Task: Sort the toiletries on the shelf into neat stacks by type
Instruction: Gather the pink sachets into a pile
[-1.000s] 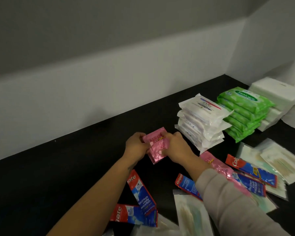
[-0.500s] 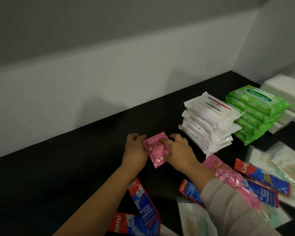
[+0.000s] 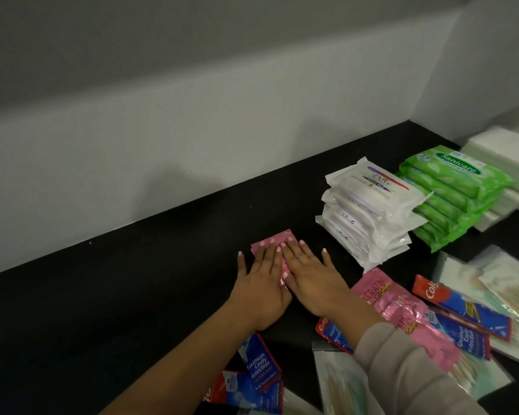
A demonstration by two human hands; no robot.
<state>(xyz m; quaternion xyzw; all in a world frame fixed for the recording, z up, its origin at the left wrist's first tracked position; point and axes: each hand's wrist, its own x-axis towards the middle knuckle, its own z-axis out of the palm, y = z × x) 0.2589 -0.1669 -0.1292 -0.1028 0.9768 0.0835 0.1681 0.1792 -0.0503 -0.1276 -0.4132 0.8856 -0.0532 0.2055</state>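
Both hands lie flat, fingers straight, on a small pile of pink foil sachets (image 3: 277, 239) set on the black shelf (image 3: 150, 283), close to the white back wall (image 3: 192, 151). The left hand (image 3: 259, 287) covers the pile's left part and the right hand (image 3: 315, 283) its right part; neither grip is curled round anything, the fingers only pressing down. Judgement: the step in hand is flattening and squaring the start of a pink-sachet stack. To the right, well apart from the hands, stand 2 finished stacks, white plastic soap packs (image 3: 369, 211) and green plastic wipe packs (image 3: 453, 193), touching side by side, with white folded tissue packs (image 3: 504, 163) behind. Unsorted items remain nearer the person: a strip of pink Keratin sachets (image 3: 390, 304) beside the right sleeve (image 3: 402, 369), red-and-blue toothpaste sachets (image 3: 462, 313) and clear cotton-bud packets (image 3: 504, 289). The next move likely calls for lifting 1 hand, collecting the loose pink strip and laying it square on the pile
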